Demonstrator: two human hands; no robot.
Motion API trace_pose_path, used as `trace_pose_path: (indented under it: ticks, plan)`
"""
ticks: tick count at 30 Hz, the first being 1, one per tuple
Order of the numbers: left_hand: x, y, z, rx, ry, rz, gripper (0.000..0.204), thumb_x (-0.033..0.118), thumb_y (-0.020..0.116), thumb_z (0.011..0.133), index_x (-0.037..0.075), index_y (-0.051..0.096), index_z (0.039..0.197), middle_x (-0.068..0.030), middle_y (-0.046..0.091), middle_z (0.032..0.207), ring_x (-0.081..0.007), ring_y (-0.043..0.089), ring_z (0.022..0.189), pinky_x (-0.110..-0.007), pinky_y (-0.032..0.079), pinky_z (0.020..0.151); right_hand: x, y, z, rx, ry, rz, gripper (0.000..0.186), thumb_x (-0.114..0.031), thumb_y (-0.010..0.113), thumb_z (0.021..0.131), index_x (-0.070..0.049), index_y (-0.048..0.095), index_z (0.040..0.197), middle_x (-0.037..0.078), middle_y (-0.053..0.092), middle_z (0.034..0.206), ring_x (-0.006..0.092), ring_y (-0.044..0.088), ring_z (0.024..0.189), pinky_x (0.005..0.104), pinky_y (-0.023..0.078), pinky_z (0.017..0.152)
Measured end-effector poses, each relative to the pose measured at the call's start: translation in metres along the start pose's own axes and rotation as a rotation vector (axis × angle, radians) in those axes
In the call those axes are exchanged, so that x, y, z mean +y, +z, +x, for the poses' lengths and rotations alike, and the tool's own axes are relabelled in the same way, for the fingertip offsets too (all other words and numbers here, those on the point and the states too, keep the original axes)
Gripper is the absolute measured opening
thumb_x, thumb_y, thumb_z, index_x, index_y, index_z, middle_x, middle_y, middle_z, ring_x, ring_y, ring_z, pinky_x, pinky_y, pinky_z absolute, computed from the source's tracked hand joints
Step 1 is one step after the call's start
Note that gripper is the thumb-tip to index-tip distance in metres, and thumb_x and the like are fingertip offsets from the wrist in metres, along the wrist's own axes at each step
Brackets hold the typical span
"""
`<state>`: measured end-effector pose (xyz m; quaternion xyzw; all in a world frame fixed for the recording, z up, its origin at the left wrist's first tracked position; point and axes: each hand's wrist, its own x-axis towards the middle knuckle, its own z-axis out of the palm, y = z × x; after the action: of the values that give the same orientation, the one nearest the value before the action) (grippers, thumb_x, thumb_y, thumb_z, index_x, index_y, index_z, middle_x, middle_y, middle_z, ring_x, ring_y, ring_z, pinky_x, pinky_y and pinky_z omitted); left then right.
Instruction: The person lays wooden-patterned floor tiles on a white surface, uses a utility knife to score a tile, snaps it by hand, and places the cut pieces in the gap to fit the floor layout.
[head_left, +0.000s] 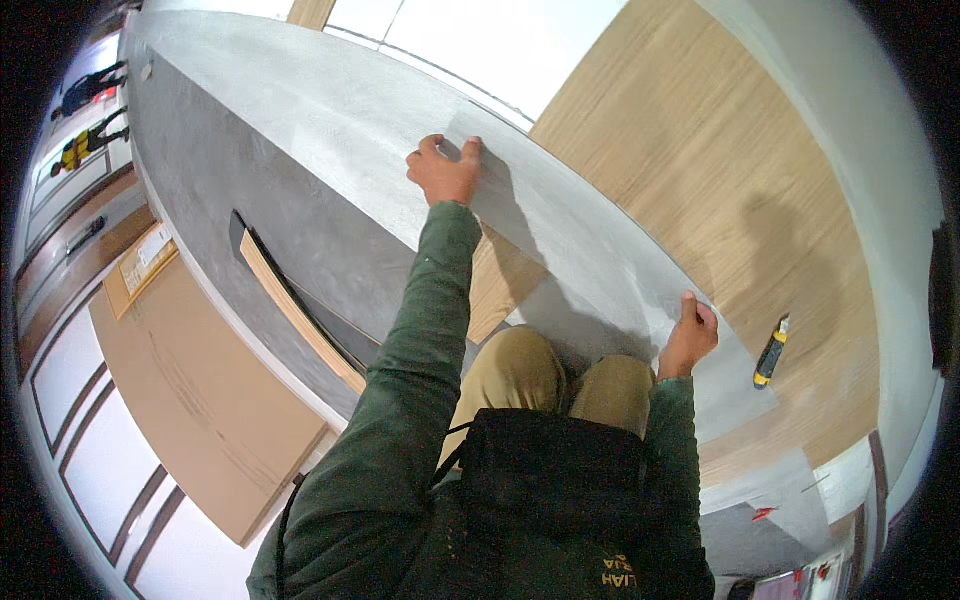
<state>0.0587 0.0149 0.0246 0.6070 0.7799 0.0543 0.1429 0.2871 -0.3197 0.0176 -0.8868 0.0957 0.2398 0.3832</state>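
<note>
Your hands are both at a long pale-grey strip [590,250], which lies flat in front of your knees [515,375]. Its surface looks matt and slightly cloudy, with your shadows upon it, and its long edge follows the wood-patterned flooring [700,130]. Your left hand [447,172] is half open, with curved fingers. Your right hand [689,338] is near that edge; whether it pinches it, I cannot tell.

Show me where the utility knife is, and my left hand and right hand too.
Utility knife [769,361], head view: on its black-and-yellow handle.
Left hand [446,180], head view: on the back of the hand.
Right hand [687,343], head view: on the middle of the hand.
</note>
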Motion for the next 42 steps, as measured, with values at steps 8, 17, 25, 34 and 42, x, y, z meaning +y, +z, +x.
trace_pose_path:
  ticks: [8, 17, 25, 34, 42]
  plan:
    - [0.021, 0.001, -0.007, -0.023, -0.095, -0.045, 0.082, 0.053, 0.08, 0.07, -0.003, 0.054, 0.123, -0.0304, 0.047, 0.123, -0.0441, 0.04, 0.12, -0.054, 0.034, 0.104, 0.004, -0.002, 0.008, -0.009, 0.044, -0.032, 0.029, -0.021, 0.08, 0.082, 0.005, 0.068, 0.081, 0.009, 0.068, 0.082, 0.0207, 0.06, 0.076, 0.0349, 0.049, 0.071]
    - [0.015, -0.02, 0.019, -0.08, -0.119, -0.034, 0.079, 0.049, 0.081, 0.072, -0.002, 0.051, 0.125, -0.0296, 0.041, 0.126, -0.044, 0.037, 0.121, -0.058, 0.038, 0.1, 0.004, 0.004, -0.005, -0.102, -0.008, 0.064, 0.027, -0.022, 0.077, 0.085, 0.004, 0.069, 0.083, 0.008, 0.068, 0.083, 0.0189, 0.059, 0.077, 0.0333, 0.049, 0.072]
    - [-0.018, -0.005, 0.07, 0.0, -0.019, 0.147, 0.087, 0.07, 0.08, 0.06, 0.005, 0.064, 0.116, -0.028, 0.061, 0.116, -0.0415, 0.059, 0.113, -0.05, 0.044, 0.101, -0.014, 0.034, -0.02, -0.102, -0.042, 0.207, 0.02, -0.015, 0.079, 0.084, 0.002, 0.068, 0.083, 0.0, 0.062, 0.075, 0.0094, 0.052, 0.069, 0.0255, 0.044, 0.064]
    - [-0.016, -0.006, 0.068, -0.073, -0.01, 0.115, 0.086, 0.059, 0.082, 0.066, 0.002, 0.058, 0.126, -0.0309, 0.049, 0.127, -0.0457, 0.047, 0.121, -0.056, 0.041, 0.102, -0.017, 0.04, -0.024, 0.009, 0.044, 0.296, 0.018, -0.01, 0.08, 0.082, 0.003, 0.068, 0.083, 0.001, 0.065, 0.073, 0.0091, 0.056, 0.067, 0.0238, 0.046, 0.063]
    - [-0.007, -0.011, 0.06, -0.083, -0.045, 0.08, 0.084, 0.055, 0.082, 0.067, 0.002, 0.056, 0.128, -0.0308, 0.047, 0.13, -0.045, 0.046, 0.122, -0.055, 0.042, 0.103, -0.018, 0.046, -0.023, 0.076, 0.099, 0.298, 0.017, -0.01, 0.08, 0.081, 0.004, 0.07, 0.082, 0.003, 0.069, 0.077, 0.01, 0.059, 0.069, 0.0242, 0.048, 0.065]
